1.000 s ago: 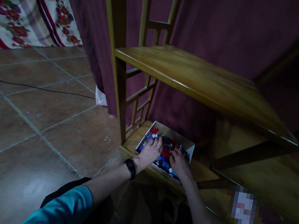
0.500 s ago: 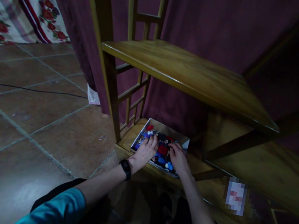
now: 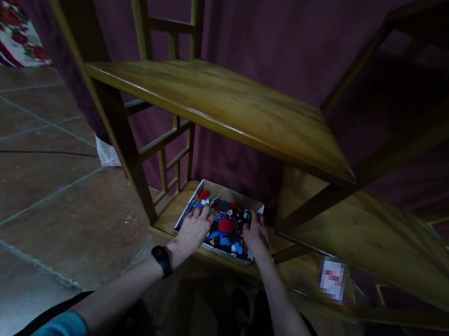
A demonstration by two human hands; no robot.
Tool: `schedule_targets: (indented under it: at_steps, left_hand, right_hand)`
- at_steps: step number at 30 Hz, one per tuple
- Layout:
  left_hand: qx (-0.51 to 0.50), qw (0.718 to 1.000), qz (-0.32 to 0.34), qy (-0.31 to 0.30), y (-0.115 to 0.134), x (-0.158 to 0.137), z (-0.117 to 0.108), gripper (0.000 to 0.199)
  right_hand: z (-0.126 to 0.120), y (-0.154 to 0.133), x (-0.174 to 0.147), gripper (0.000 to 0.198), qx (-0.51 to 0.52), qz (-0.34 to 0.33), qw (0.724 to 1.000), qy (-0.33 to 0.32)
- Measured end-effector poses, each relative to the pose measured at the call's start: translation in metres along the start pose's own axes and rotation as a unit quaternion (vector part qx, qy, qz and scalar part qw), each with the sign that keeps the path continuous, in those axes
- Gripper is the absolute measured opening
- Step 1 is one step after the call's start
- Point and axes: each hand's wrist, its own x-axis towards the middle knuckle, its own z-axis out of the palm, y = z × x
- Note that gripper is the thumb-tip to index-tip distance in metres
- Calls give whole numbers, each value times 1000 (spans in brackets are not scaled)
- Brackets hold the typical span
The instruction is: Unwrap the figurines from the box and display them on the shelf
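Observation:
A shallow white box [image 3: 233, 195] sits on the bottom shelf board, packed with small, soft-looking bundles in red, blue and black, some patterned; their exact kind is hard to make out. Near the middle lies a round red bundle [image 3: 226, 225], with blue ones in front of it. Over the box's left part, my left hand [image 3: 195, 226] rests on the bundles, fingers stretched and slightly apart. At the right side, my right hand [image 3: 255, 232] reaches in with bent fingers that touch the bundles by the box wall. Neither hand visibly holds anything.
A wooden shelf board [image 3: 219, 100] hangs above the box, and a slanted wooden post [image 3: 123, 153] stands to its left. A lower board [image 3: 352, 231] and a blurred white packet [image 3: 332, 278] are on the right. A dark cable [image 3: 27, 152] crosses the tiled floor.
The view has shifted right, so the shelf and box appear further left. My right hand has moved off the middle bundles towards the box's right wall, uncovering more of the red bundle.

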Motion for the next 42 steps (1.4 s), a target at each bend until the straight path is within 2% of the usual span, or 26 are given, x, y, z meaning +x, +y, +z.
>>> schedule_targets:
  at_steps: [5,9,14,20,24,28,31,34,36,37,38,39,41,42]
  left_hand:
    - [-87,995,-42,-24,-12,4,-1,36]
    - [-136,988,-74,-29,-19,7,-1,33]
    - [-194,975,-109,-27,-26,12,8,36]
    - [-269,942,-193,-48,-38,23,27,38]
    - [-331,922,-194,-50,-46,30,38,34]
    - [-359,909,-209,-35,-49,34,40,30]
    - [-361,906,-220,-29,-46,32,30,28]
    - [-355,910,-210,31,-36,29,15,30]
    - [-387,899,-194,71,-25,27,7,29]
    - [-428,880,-198,62,-19,26,5,28]
    - [-486,848,-209,26,-13,25,3,28]
    - [-554,799,-231,-26,-7,24,2,30]
    - [-685,664,-279,-114,2,22,1,38]
    - [-731,600,-294,-140,5,21,1,40]
  right_hand:
    - [3,5,6,44,42,-21,998,40]
    - [2,5,9,35,77,-44,995,49]
    - [0,3,9,27,98,-59,991,65]
    - [-7,0,12,22,160,-84,980,84]
    - [-9,-3,12,21,175,-91,976,90]
    - [-11,-5,10,23,171,-80,978,87]
    - [-12,-6,9,23,174,-81,977,91]
    - [-13,-7,11,22,186,-89,974,92]
    - [-14,-9,11,21,197,-108,970,90]
    - [-15,-10,11,21,204,-122,967,89]
    - [-15,-12,10,21,212,-139,963,88]
    - [-16,-13,9,21,219,-159,959,85]
    - [-17,-17,5,23,230,-195,951,76]
    - [-17,-19,2,23,232,-209,947,70]
